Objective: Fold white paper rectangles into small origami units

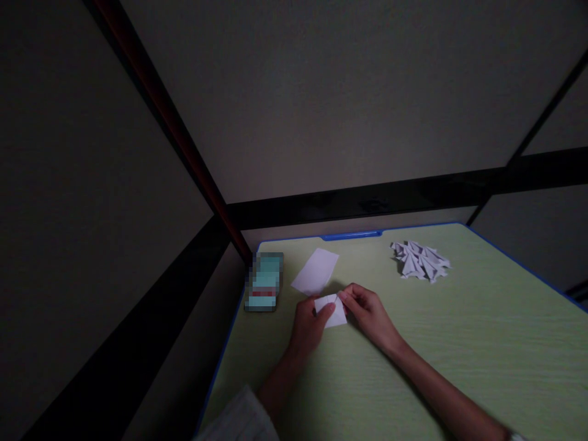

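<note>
A small white sheet of paper [334, 309], partly folded, lies on the pale green table [459, 343]. My left hand [309, 323] pinches its left edge with curled fingers. My right hand [367, 309] grips its right edge, fingers closed on the paper. A flat white sheet [316, 271] lies just beyond the hands.
A pile of several folded white paper pieces [420, 260] sits at the far right of the table. A blurred teal device [264, 282] lies at the table's far left corner. The table has a blue rim [351, 234]. Dark walls and beams surround it.
</note>
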